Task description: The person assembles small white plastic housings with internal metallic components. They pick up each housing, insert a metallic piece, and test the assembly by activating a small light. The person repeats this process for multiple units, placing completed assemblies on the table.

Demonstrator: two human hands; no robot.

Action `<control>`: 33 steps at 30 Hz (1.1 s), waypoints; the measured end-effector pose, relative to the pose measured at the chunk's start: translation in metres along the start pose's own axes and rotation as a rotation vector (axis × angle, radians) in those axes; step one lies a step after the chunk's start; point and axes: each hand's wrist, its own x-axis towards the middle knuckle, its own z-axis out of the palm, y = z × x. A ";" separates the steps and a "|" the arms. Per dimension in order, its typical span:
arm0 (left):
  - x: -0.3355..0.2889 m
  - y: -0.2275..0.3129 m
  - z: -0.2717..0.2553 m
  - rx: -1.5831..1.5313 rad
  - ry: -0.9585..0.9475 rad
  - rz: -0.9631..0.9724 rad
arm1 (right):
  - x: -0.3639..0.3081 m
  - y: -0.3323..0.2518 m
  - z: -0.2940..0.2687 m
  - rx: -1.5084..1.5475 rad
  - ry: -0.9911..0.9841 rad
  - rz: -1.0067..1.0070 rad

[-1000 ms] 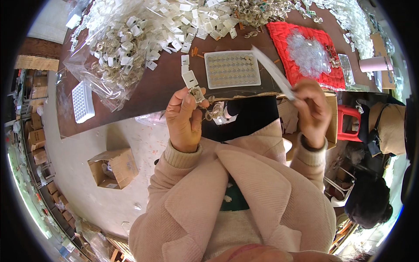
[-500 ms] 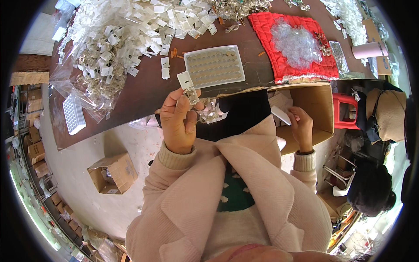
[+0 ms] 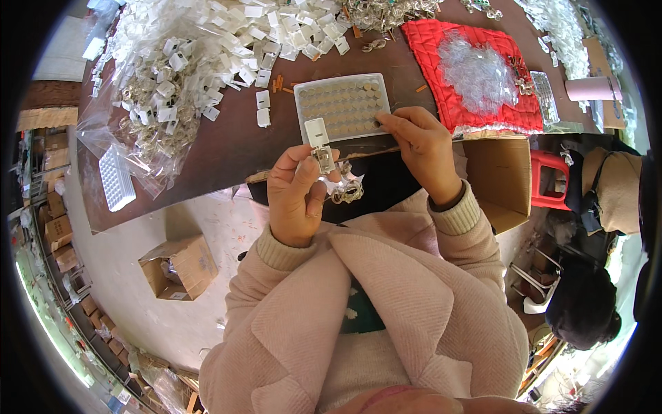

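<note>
Between the thumb and fingers of my left hand (image 3: 298,190) is a small plastic case (image 3: 321,157), its white flap standing up and its boxy compartment facing me. Below it dangle clear, silvery coiled strands (image 3: 348,191), perhaps joined to it. A white tray (image 3: 301,114) with rows of round, coin-like discs (image 3: 341,103) lies just beyond, on the table's near edge. My right hand (image 3: 422,141) is at the tray's right rim, thumb and forefinger pinched together. Whatever those fingertips hold, if anything, is too small to tell.
White plastic cases (image 3: 276,31) and clear bundled strands (image 3: 148,114) are heaped at the left and back. A red quilted cloth (image 3: 431,62) bears clear plastic pieces at the right. Under the table edge stands an open cardboard box (image 3: 500,183), with a red stool (image 3: 548,181) beside it.
My right hand has left the cardboard box and the flat white piece it held there, coming up and left to the tray's rim. My left hand, still holding the case, has shifted slightly right.
</note>
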 end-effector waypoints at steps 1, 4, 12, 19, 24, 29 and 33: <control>0.001 0.000 0.000 -0.015 -0.011 -0.005 | 0.000 0.001 -0.001 -0.004 -0.004 -0.018; 0.004 0.000 0.000 -0.018 0.002 -0.020 | 0.003 0.000 -0.002 -0.019 -0.019 -0.048; 0.007 -0.002 -0.006 -0.116 -0.052 -0.065 | 0.007 -0.007 -0.002 -0.053 -0.073 -0.033; 0.007 -0.002 -0.001 -0.087 -0.025 -0.067 | 0.016 -0.028 -0.004 -0.042 -0.026 -0.099; 0.004 -0.006 0.009 -0.126 -0.017 -0.038 | 0.015 -0.062 -0.009 0.187 0.043 -0.166; 0.001 -0.005 0.010 -0.118 -0.027 0.022 | 0.022 -0.073 -0.003 0.159 0.002 -0.255; 0.000 -0.006 0.005 -0.100 -0.020 0.024 | 0.025 -0.079 -0.004 0.185 -0.062 -0.212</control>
